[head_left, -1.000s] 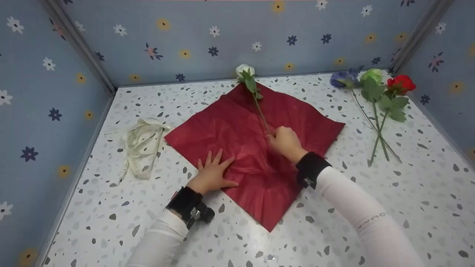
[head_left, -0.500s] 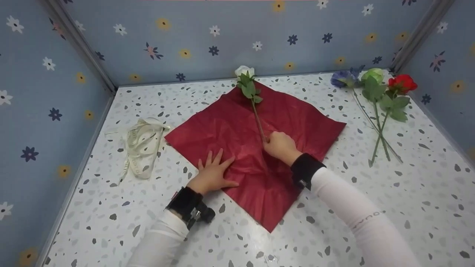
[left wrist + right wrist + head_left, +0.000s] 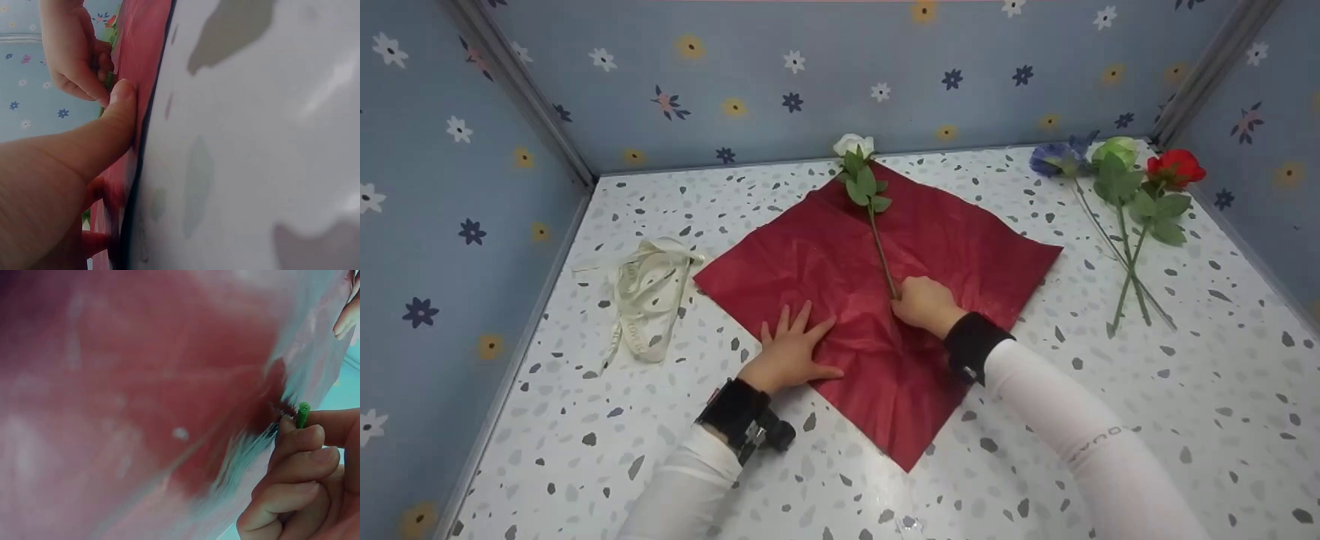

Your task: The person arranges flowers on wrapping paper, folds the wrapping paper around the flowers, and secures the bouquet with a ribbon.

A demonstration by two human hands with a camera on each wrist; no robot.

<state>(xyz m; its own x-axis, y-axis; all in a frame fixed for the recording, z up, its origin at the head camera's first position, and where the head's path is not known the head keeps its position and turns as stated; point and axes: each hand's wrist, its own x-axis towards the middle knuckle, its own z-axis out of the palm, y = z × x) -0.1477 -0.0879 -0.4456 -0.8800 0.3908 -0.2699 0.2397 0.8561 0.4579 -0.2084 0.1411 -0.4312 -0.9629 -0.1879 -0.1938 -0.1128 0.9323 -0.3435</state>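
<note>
Left hand (image 3: 787, 360) lies spread on paper (image 3: 825, 270); right hand (image 3: 924, 304) pinches rose stem (image 3: 880, 246). Advise laying it straight, paper flat.

in the head view, right fingers (image 3: 904, 306) hide the base of the stem (image 3: 881, 252); both sleeves (image 3: 1050, 403) are cropped.

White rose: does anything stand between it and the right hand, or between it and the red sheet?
Nothing visible does: the right hand holds the white rose by its stem, over the red sheet.
</note>
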